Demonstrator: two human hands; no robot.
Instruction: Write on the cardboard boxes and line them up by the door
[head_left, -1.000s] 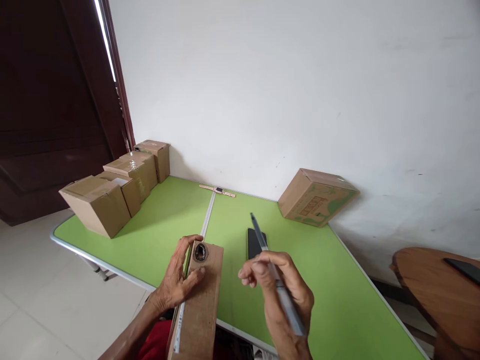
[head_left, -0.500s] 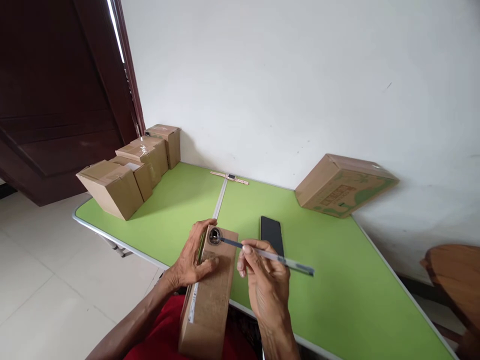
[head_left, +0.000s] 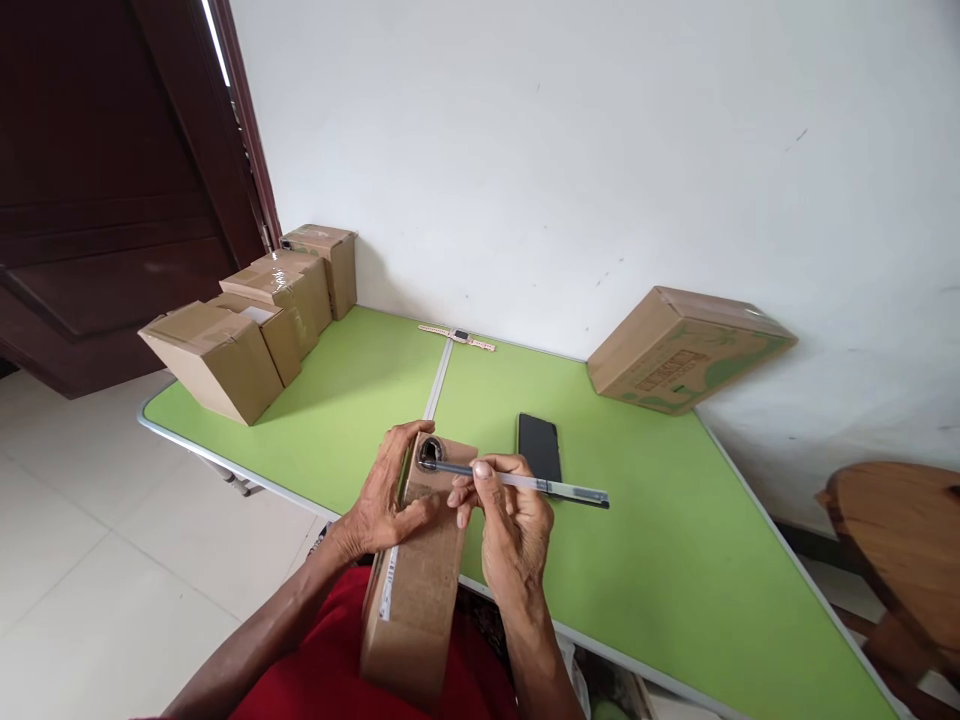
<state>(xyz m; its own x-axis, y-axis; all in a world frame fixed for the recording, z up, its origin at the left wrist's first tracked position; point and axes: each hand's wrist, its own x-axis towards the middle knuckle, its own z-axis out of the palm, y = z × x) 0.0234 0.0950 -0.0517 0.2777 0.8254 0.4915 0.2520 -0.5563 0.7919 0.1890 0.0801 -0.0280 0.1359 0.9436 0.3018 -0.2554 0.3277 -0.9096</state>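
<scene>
My left hand (head_left: 382, 500) grips the far end of a long cardboard box (head_left: 420, 580) that rests on my lap and on the near edge of the green table (head_left: 660, 560). The thumb lies across the box's top. My right hand (head_left: 504, 520) pinches a grey pen (head_left: 525, 483) held level. The pen's tip pokes into a dark round hole (head_left: 430, 453) at the far end of the box. A black phone (head_left: 539, 446) lies flat on the table just beyond my right hand.
Several brown cardboard boxes (head_left: 247, 330) stand at the table's far left corner. A larger printed box (head_left: 686, 348) leans against the white wall at the far right. A wristwatch (head_left: 459, 337) lies by the wall. A brown round table (head_left: 892, 540) stands at right, a dark door (head_left: 112, 180) at left.
My right hand swung the pen from pointing up and away to lying level, and brought its tip into the hole in the box. The left hand kept its grip.
</scene>
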